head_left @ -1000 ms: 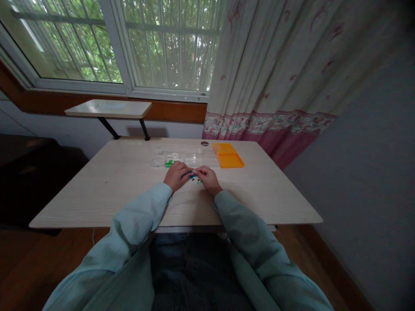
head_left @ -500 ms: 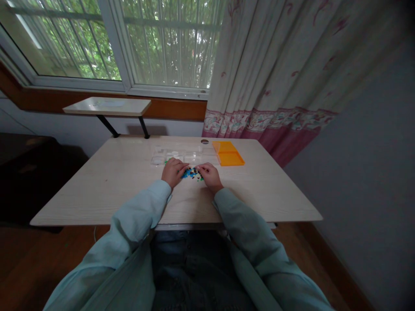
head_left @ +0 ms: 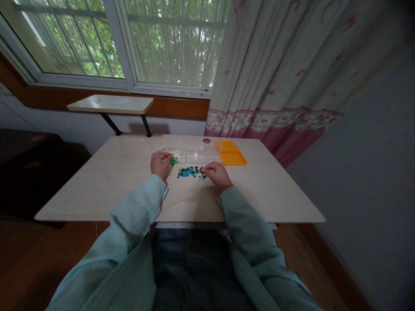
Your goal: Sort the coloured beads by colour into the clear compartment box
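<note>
A small heap of coloured beads (head_left: 190, 172), blue, green and dark, lies on the pale wooden table (head_left: 113, 181) in front of me. My left hand (head_left: 160, 164) is at the near left corner of a clear compartment box (head_left: 191, 154), fingers curled, close to the green beads (head_left: 174, 160) in that box. Whether it holds anything is hidden. My right hand (head_left: 218, 172) rests at the right edge of the heap, fingers pinched together over the beads.
An orange lid (head_left: 230, 153) lies to the right of the clear box. A small raised shelf (head_left: 110, 104) stands at the table's back left under the window. A flowered curtain (head_left: 275, 77) hangs at the back right. A cable hole (head_left: 206, 140) sits behind the box.
My left hand has left the bead heap and gone up and left to the clear box. The heap now shows uncovered between my hands. My right hand shifted slightly right.
</note>
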A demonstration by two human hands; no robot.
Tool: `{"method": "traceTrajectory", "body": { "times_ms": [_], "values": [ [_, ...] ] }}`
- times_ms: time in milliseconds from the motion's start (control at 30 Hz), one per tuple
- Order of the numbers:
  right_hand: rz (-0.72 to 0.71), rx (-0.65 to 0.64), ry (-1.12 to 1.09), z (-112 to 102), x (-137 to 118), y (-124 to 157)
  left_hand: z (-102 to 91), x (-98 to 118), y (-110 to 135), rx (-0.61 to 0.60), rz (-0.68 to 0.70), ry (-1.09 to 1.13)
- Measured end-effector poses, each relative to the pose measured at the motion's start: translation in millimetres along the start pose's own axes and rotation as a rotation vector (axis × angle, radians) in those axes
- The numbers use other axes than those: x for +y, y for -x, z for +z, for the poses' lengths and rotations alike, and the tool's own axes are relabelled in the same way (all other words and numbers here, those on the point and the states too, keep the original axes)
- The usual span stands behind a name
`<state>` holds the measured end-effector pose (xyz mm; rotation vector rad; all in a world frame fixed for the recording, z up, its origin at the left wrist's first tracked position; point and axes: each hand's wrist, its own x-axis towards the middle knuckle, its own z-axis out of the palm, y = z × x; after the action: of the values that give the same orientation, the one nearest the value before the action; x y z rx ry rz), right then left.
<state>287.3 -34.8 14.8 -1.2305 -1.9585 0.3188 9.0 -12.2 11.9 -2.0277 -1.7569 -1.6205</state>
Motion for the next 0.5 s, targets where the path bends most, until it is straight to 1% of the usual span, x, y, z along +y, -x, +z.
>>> {"method": "traceTrajectory", "body": {
  "times_ms": [67, 167, 333, 500],
  "values": [
    [-0.043, -0.117, 0.005, -4, 3, 1, 0.3, 1, 0, -0.009, -0.005, 0.007],
    [-0.083, -0.222, 0.013, -9, 8, 2, 0.9, 1, 1, -0.015, 0.0, 0.012],
    [-0.099, -0.309, -0.012, -12, 10, 3, 1.4, -1, 1, -0.022, -0.008, -0.006],
    [-0.09, -0.337, 0.002, -13, 6, 3, 0.9, -1, 1, -0.013, -0.003, 0.008]
  ]
}}
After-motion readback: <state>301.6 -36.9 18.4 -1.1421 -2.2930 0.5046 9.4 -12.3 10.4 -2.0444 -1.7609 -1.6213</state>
